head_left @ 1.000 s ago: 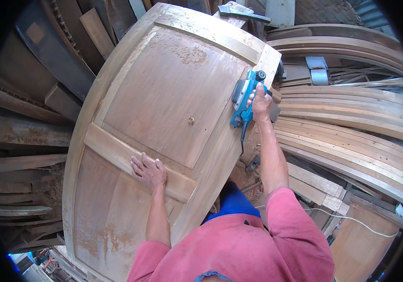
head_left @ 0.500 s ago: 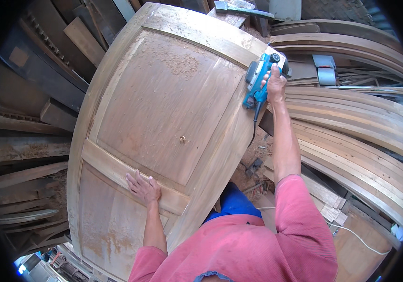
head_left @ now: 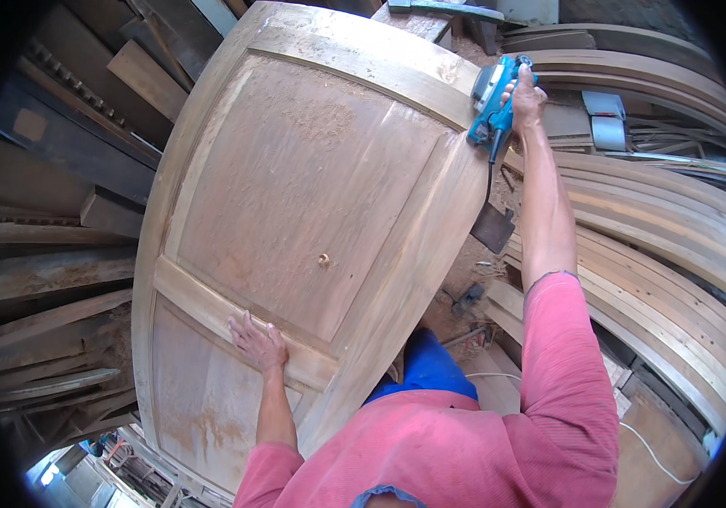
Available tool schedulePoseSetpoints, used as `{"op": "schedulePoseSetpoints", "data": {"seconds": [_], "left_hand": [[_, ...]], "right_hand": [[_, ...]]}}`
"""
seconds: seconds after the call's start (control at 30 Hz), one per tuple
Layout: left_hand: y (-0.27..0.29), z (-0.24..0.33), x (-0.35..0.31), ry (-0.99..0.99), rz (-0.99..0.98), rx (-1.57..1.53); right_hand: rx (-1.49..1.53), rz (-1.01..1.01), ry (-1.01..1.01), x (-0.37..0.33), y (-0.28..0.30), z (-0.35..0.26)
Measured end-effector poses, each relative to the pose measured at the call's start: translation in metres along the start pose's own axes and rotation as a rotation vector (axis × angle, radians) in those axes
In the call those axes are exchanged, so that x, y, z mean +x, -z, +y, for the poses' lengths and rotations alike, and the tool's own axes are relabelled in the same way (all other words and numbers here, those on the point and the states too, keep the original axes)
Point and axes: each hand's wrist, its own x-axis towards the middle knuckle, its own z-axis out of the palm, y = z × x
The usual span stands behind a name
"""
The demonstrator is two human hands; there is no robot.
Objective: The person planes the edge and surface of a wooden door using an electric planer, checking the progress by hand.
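Note:
A large panelled wooden door (head_left: 287, 203) lies flat in front of me, with wood dust and shavings scattered over its panels. At its far right corner stands a blue electric planer (head_left: 493, 103), and my right hand (head_left: 525, 100) is wrapped round its handle. The planer's dark cord (head_left: 490, 182) hangs down past the door's right edge. My left hand (head_left: 259, 342) rests palm down on the middle cross rail (head_left: 202, 292), fingers spread and holding nothing. Whether the planer's sole touches the wood is hidden under its body.
Long stacked planks (head_left: 651, 212) lie along the right side. Boards and offcuts (head_left: 50, 330) lean and pile up at the left. A dark flat piece (head_left: 493, 227) sits on the littered floor beside the door. A white cable (head_left: 646, 449) curves across a board at the lower right.
My right hand has pushed the planer away from me and a little to the right, toward the door's far right corner. My left hand stays on the cross rail.

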Motion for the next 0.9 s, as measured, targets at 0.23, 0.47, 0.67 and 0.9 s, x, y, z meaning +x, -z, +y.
{"op": "schedulePoseSetpoints", "data": {"seconds": [0.23, 0.47, 0.67, 0.9], "left_hand": [[0.001, 0.003, 0.000, 0.021, -0.003, 0.002], [0.007, 0.006, -0.001, 0.061, -0.049, 0.048], [0.008, 0.008, 0.000, 0.046, -0.081, 0.078], [0.004, 0.008, 0.002, 0.025, -0.053, 0.084]], "right_hand": [[0.000, -0.093, -0.062, -0.072, 0.028, 0.011], [-0.030, -0.086, -0.148, -0.233, 0.060, 0.026], [-0.056, -0.110, -0.110, -0.166, 0.062, 0.021], [-0.071, -0.072, 0.011, -0.008, 0.045, -0.009]]}}
